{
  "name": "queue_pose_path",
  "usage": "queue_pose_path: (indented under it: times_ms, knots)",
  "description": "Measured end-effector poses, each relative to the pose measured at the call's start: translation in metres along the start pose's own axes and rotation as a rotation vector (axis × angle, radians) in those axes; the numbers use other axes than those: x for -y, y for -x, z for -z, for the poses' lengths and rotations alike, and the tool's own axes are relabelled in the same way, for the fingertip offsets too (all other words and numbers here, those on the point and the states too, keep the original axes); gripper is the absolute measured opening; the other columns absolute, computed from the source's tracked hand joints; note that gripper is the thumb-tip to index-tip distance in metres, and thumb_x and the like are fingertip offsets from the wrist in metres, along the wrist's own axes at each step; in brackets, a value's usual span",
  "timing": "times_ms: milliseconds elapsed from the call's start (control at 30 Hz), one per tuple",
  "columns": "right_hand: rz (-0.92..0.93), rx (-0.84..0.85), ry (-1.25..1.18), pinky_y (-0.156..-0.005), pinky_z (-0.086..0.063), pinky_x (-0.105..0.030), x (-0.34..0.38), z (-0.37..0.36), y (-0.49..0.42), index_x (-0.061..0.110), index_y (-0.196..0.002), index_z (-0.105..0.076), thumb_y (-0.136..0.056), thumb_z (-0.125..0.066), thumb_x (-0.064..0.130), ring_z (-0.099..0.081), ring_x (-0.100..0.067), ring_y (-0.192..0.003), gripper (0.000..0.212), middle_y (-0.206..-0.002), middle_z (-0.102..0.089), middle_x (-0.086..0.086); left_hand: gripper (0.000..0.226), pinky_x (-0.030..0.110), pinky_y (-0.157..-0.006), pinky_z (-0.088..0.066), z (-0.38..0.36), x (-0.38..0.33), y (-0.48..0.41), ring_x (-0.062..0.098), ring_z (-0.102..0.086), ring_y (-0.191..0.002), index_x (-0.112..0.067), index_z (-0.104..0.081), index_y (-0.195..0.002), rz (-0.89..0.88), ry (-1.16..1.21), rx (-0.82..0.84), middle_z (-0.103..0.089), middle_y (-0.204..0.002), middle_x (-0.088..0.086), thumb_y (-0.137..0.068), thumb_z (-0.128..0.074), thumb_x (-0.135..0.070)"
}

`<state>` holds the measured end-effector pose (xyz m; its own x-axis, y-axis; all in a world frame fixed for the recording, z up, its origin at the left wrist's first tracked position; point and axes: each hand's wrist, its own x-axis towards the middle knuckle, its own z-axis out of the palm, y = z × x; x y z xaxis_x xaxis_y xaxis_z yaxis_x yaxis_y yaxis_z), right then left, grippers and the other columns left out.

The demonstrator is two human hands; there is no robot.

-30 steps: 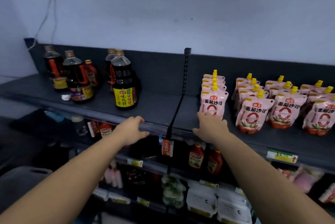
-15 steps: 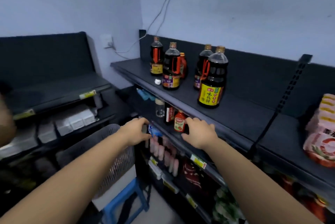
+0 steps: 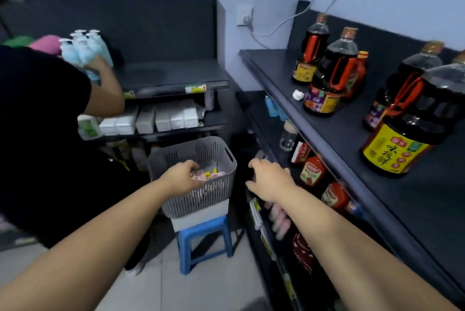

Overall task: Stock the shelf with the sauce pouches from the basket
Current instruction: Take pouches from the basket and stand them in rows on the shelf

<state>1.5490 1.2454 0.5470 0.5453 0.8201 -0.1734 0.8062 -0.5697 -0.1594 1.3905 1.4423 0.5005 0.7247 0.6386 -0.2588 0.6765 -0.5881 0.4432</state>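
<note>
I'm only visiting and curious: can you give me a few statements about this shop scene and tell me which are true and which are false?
1. The basket stands on the floor. False: it rests on a white box on a blue stool.
2. The left hand is inside the basket. True.
3. The right hand holds a bottle. False: it holds nothing, and its fingers are spread.
4. Dark sauce bottles stand on the top shelf. True.
5. The basket is empty. False: pink pouches with yellow caps lie in it.
</note>
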Motion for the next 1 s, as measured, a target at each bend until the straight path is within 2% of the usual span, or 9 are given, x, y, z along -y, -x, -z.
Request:
queue_pose_path:
  times_ms: [100,200,333,433,633,733,800,900,1000]
  knots:
    - [0.087,0.089,-0.017,-0.098,-0.038,-0.052,0.017,-0.025,-0.026,0.022,-0.132,-0.044,-0.092,-0.056,0.043,-0.047,-0.034,-0.125,0.047,-0.133,-0.052,-0.006,0.065,0.027,-0.088,-0.047,-0.015,0.029,-0.001,0.024,-0.06,-0.116,-0.016,-0.05,-0.135,0.104,0.062,0.028,-0.06,-0.133,0.008,-0.082,-0.074,-0.046]
    - [0.145,0.113,-0.02,-0.094,-0.038,-0.049,0.036,-0.038,-0.061,0.022,-0.132,-0.044,-0.092,-0.056,0.043,-0.049,-0.032,-0.123,0.046,-0.132,-0.053,-0.005,0.066,0.03,-0.093,-0.048,-0.012,0.057,-0.016,0.026,-0.059,-0.12,-0.013,-0.049,-0.136,0.176,0.077,0.02,-0.058,-0.135,0.011,-0.083,-0.075,-0.043]
    - [0.182,0.135,-0.016,-0.096,-0.039,-0.048,0.056,-0.045,-0.119,0.021,-0.131,-0.044,-0.093,-0.056,0.041,-0.049,-0.033,-0.123,0.045,-0.133,-0.053,-0.005,0.066,0.03,-0.091,-0.047,0.003,0.092,-0.055,0.026,-0.058,-0.118,-0.016,-0.048,-0.137,0.217,0.065,0.018,-0.056,-0.134,0.01,-0.082,-0.075,-0.042]
    - [0.165,0.13,-0.01,-0.095,-0.038,-0.048,0.069,-0.05,-0.167,0.021,-0.127,-0.046,-0.092,-0.056,0.042,-0.05,-0.032,-0.123,0.041,-0.131,-0.054,-0.004,0.067,0.03,-0.094,-0.046,0.01,0.112,-0.098,0.026,-0.056,-0.122,-0.016,-0.047,-0.139,0.195,0.056,0.018,-0.054,-0.136,0.011,-0.083,-0.073,-0.041]
    - [0.087,0.177,-0.008,-0.097,-0.038,-0.049,0.082,-0.061,-0.238,0.023,-0.134,-0.044,-0.093,-0.055,0.042,-0.049,-0.032,-0.125,0.046,-0.137,-0.052,-0.003,0.067,0.031,-0.095,-0.046,0.022,0.133,-0.173,0.026,-0.057,-0.121,-0.017,-0.047,-0.14,0.115,0.056,0.093,-0.055,-0.137,0.01,-0.083,-0.072,-0.043]
    - [0.039,0.178,-0.052,-0.095,-0.039,-0.046,0.082,-0.07,-0.266,0.023,-0.133,-0.045,-0.094,-0.054,0.043,-0.05,-0.031,-0.123,0.045,-0.136,-0.054,-0.003,0.066,0.029,-0.096,-0.045,0.02,0.144,-0.204,0.026,-0.057,-0.121,-0.014,-0.048,-0.139,0.115,0.082,0.129,-0.056,-0.137,0.011,-0.083,-0.073,-0.038]
    - [0.015,0.208,-0.076,-0.094,-0.039,-0.044,0.08,-0.078,-0.278,0.024,-0.133,-0.046,-0.095,-0.052,0.042,-0.052,-0.03,-0.122,0.042,-0.135,-0.054,-0.002,0.059,0.032,-0.096,-0.05,0.014,0.149,-0.217,0.026,-0.061,-0.114,-0.011,-0.052,-0.134,0.127,0.131,0.165,-0.061,-0.129,0.011,-0.084,-0.074,-0.033]
    - [-0.009,0.273,-0.069,-0.094,-0.043,-0.043,0.076,-0.095,-0.298,0.025,-0.128,-0.048,-0.095,-0.053,0.041,-0.055,-0.029,-0.12,0.038,-0.132,-0.057,-0.002,0.049,0.033,-0.086,-0.051,-0.002,0.156,-0.233,0.027,-0.064,-0.105,-0.009,-0.058,-0.125,0.142,0.156,0.207,-0.066,-0.114,0.011,-0.084,-0.073,-0.03]
    - [0.003,0.356,-0.012,-0.094,-0.048,-0.042,0.069,-0.112,-0.317,0.022,-0.133,-0.046,-0.095,-0.052,0.041,-0.055,-0.03,-0.121,0.043,-0.134,-0.058,-0.006,0.047,0.03,-0.091,-0.047,-0.022,0.161,-0.242,0.026,-0.059,-0.114,-0.013,-0.057,-0.127,0.166,0.159,0.255,-0.061,-0.124,0.01,-0.086,-0.071,-0.032]
